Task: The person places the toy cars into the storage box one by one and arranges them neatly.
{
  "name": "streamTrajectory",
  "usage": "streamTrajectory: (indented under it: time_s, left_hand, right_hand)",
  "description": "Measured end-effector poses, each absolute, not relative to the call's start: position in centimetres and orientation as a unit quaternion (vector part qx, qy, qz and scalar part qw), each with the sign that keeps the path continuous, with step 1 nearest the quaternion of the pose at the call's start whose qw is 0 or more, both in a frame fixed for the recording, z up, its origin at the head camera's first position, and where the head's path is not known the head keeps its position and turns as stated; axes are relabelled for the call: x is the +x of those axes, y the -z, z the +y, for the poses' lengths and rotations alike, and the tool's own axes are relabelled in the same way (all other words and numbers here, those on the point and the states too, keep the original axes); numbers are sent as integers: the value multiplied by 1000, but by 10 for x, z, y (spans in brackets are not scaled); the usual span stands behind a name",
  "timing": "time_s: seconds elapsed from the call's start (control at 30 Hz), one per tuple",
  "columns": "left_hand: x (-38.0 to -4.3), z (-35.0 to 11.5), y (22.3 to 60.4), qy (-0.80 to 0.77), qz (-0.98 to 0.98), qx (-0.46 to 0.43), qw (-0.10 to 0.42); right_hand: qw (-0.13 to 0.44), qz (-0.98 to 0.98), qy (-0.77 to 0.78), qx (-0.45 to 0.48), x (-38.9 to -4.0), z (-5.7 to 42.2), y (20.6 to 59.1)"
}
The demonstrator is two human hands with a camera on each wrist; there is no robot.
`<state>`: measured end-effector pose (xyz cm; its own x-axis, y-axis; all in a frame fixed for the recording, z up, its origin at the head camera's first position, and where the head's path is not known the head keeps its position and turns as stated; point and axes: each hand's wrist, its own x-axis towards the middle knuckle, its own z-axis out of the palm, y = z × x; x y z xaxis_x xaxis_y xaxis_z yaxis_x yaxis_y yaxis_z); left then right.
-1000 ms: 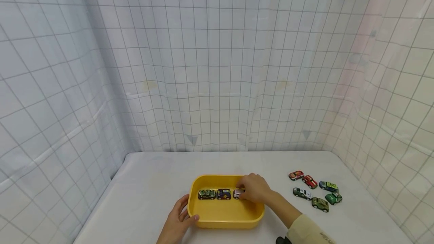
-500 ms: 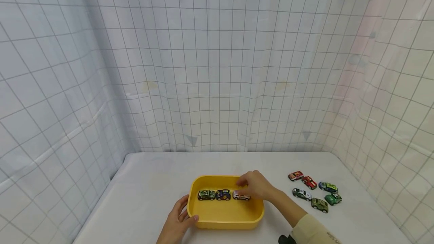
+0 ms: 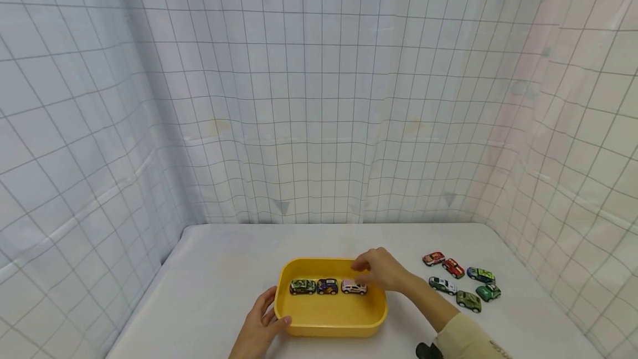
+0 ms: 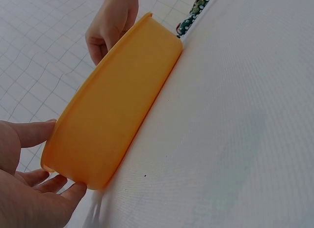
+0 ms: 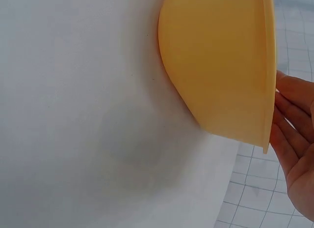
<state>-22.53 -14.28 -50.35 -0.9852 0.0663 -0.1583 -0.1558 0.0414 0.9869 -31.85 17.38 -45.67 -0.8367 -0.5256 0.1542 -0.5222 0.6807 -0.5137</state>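
Observation:
A yellow plastic tray (image 3: 331, 330) sits on the white table. My left hand (image 3: 259, 323) grips its left end, with the thumb over the rim and the fingers against the outer wall, as the left wrist view also shows. Inside stand three toy cars in a row: a camouflage one (image 3: 303, 287), a dark blue one (image 3: 327, 286) and a white-and-pink one (image 3: 354, 287). Over the tray's right side hovers my right hand (image 3: 382, 270), its fingers loosely bent above the white-and-pink car with nothing between them. In the right wrist view the tray wall hides the fingertips.
Several toy cars lie on the table to the right, among them a red one (image 3: 453, 268), a white-and-green one (image 3: 442, 285), a green one (image 3: 488, 292) and an olive camouflage one (image 3: 469, 301). A grid-patterned curtain (image 3: 324, 126) encloses the table's back and sides.
My right hand has let go of the white-and-pink car and lifted slightly up and to the right, leaving that car standing in the tray. The left hand stays on the tray.

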Motion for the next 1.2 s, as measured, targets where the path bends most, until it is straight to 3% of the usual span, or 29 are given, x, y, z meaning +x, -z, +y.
streamTrajectory:
  time_s: [1.2]
  left_hand:
    - [-228,-144,507,-691,717,-36,85]
  right_hand:
    - [16,916,316,-246,-312,217,449]
